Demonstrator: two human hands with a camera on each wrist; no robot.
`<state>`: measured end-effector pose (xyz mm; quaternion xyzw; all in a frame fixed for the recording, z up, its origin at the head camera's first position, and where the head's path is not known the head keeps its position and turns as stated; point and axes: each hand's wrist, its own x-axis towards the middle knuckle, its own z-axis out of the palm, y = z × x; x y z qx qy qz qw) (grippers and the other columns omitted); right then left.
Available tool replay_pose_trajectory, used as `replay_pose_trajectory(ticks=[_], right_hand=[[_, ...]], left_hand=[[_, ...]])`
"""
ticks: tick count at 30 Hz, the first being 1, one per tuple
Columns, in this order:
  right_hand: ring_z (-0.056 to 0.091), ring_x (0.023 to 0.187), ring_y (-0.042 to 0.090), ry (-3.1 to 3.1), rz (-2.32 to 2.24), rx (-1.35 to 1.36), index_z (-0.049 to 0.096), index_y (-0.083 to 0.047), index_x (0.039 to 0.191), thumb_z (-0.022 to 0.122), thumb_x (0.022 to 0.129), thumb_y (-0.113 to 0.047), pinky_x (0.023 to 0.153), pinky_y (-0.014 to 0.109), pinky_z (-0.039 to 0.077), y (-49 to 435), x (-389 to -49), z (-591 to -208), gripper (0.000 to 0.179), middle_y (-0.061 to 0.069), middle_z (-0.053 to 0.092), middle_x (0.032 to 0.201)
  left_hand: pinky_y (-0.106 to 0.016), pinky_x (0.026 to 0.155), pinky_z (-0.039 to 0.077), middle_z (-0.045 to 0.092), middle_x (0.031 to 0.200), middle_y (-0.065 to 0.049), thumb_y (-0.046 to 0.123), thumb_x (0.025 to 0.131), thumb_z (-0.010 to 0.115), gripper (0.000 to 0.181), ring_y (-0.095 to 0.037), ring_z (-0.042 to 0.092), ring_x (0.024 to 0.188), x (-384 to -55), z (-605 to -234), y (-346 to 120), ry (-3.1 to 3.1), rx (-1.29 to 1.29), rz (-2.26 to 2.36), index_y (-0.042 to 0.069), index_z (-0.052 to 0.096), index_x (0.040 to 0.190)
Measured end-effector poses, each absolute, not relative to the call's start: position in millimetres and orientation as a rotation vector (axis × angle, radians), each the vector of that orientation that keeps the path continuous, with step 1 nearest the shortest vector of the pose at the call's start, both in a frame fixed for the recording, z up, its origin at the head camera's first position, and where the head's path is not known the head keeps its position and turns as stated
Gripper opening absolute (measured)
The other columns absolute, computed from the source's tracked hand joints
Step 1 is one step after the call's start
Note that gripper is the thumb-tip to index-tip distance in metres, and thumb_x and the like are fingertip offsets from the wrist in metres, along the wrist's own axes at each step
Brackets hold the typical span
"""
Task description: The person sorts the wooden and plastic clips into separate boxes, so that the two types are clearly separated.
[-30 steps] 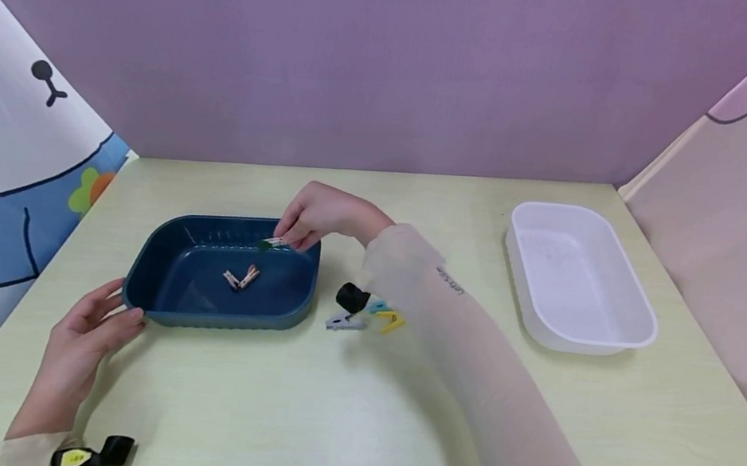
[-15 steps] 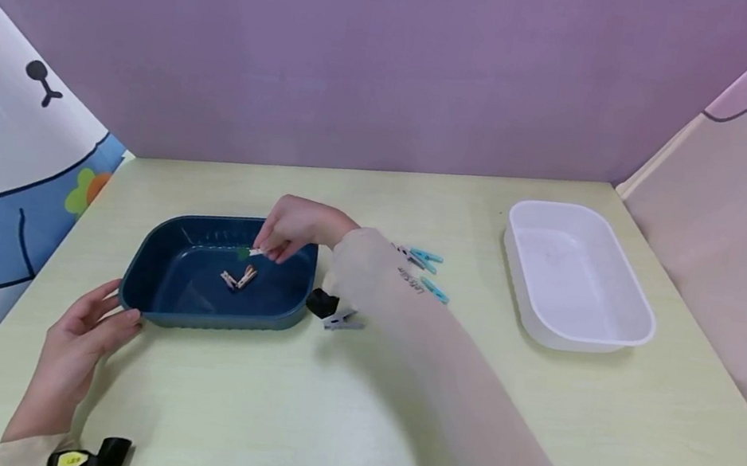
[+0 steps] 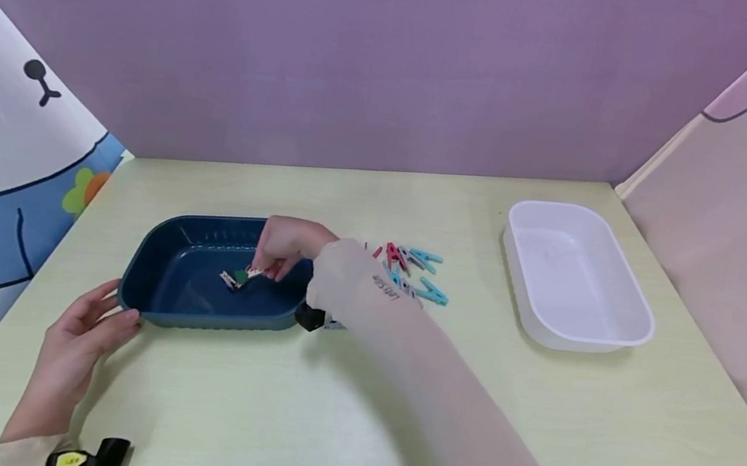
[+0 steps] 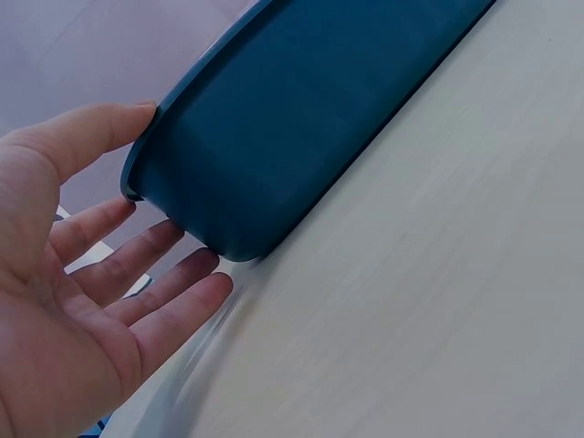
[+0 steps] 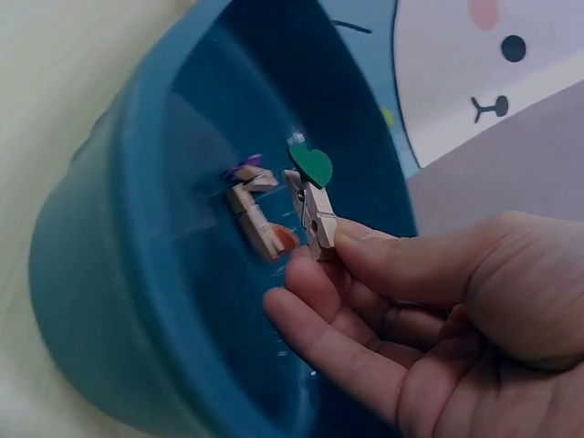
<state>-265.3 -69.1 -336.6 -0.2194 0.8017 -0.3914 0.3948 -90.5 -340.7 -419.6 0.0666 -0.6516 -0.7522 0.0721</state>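
My right hand [image 3: 284, 248] pinches a small wooden clothespin [image 5: 315, 205] with a green heart on it between thumb and fingers, low inside the dark blue basin [image 3: 205, 316]. On the basin floor lie two more wooden clothespins, one with an orange piece [image 5: 254, 224] and one with a purple piece [image 5: 255, 175]. At the near left corner of the basin is my left hand [image 3: 74, 345]. Its thumb touches the rim, and its loosely extended fingers lie along the outer wall in the left wrist view.
Several plastic clothespins in blue, red and grey [image 3: 433, 290] lie right of the basin, partly hidden behind my right sleeve [image 3: 441, 364]. A white basin [image 3: 546, 339] stands at the right of the table. A purple wall [image 3: 398, 68] closes off the back.
My right hand has moved down and slightly left into the blue basin, carrying the green-heart clothespin. More plastic clothespins show beyond the sleeve. My left hand has stayed at the corner.
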Motion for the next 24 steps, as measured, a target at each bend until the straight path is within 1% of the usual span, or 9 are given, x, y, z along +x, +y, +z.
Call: replay_pose_trajectory(ticks=[5, 11, 13, 17, 19, 22, 24], right_hand=[[0.064, 0.067, 0.019, 2.082, -0.884, -0.553, 0.075, 0.001, 0.091, 0.058, 0.098, 0.001, 0.071, 0.031, 0.06, -73.4, -264.0, -342.7, 0.019, 0.011, 0.069, 0.083], [0.063, 0.066, 0.016, 2.159, -0.738, -0.57, 0.075, -0.003, 0.092, 0.059, 0.097, 0.0, 0.067, 0.027, 0.059, -77.8, -262.2, -346.0, 0.017, 0.009, 0.069, 0.085], [0.063, 0.065, 0.015, 2.183, -0.702, -0.575, 0.075, -0.004, 0.088, 0.06, 0.097, 0.0, 0.066, 0.027, 0.059, -78.9, -261.3, -346.5, 0.017, 0.007, 0.068, 0.083], [0.061, 0.061, 0.014, 2.205, -0.643, -0.609, 0.066, -0.006, 0.074, 0.06, 0.097, -0.002, 0.069, 0.028, 0.059, -80.1, -259.0, -345.9, 0.024, 0.006, 0.064, 0.073], [0.06, 0.06, 0.014, 2.219, -0.626, -0.624, 0.065, -0.006, 0.072, 0.06, 0.097, -0.003, 0.07, 0.029, 0.059, -80.5, -258.2, -345.5, 0.026, 0.006, 0.063, 0.069], [0.06, 0.06, 0.014, 2.237, -0.617, -0.635, 0.069, -0.006, 0.075, 0.059, 0.098, -0.004, 0.072, 0.029, 0.059, -80.0, -258.1, -344.7, 0.025, 0.005, 0.06, 0.065], [0.061, 0.061, 0.014, 2.245, -0.623, -0.634, 0.073, -0.004, 0.082, 0.059, 0.098, -0.005, 0.071, 0.029, 0.059, -79.1, -258.6, -344.5, 0.022, 0.005, 0.061, 0.065]], left_hand=[[-0.019, 0.074, 0.057, 0.065, 0.114, 0.012, -0.004, 0.096, 0.061, 0.05, -0.003, 0.068, 0.092, -90.6, -419.6, -340.7, -1.959, 0.209, -2.263, 0.017, 0.051, 0.14], [-0.019, 0.074, 0.057, 0.065, 0.114, 0.012, -0.004, 0.096, 0.062, 0.051, -0.002, 0.068, 0.092, -90.5, -419.8, -340.1, -1.97, 0.219, -2.247, 0.017, 0.051, 0.141], [-0.019, 0.074, 0.057, 0.065, 0.114, 0.012, -0.003, 0.096, 0.062, 0.051, -0.002, 0.068, 0.092, -90.3, -419.8, -339.9, -1.97, 0.221, -2.247, 0.017, 0.05, 0.141], [-0.018, 0.074, 0.057, 0.064, 0.114, 0.012, -0.003, 0.096, 0.062, 0.052, -0.002, 0.068, 0.092, -89.9, -419.2, -339.8, -1.977, 0.226, -2.242, 0.016, 0.05, 0.142], [-0.018, 0.074, 0.057, 0.064, 0.115, 0.012, -0.003, 0.096, 0.062, 0.052, -0.002, 0.068, 0.092, -89.7, -419.0, -339.8, -1.978, 0.225, -2.24, 0.016, 0.049, 0.143], [-0.018, 0.074, 0.056, 0.064, 0.115, 0.012, -0.003, 0.096, 0.062, 0.053, -0.001, 0.067, 0.093, -89.6, -418.9, -339.7, -1.985, 0.225, -2.234, 0.016, 0.049, 0.143], [-0.018, 0.074, 0.056, 0.064, 0.115, 0.012, -0.002, 0.096, 0.062, 0.053, -0.001, 0.067, 0.093, -89.4, -419.0, -339.6, -1.988, 0.231, -2.233, 0.016, 0.049, 0.143]])
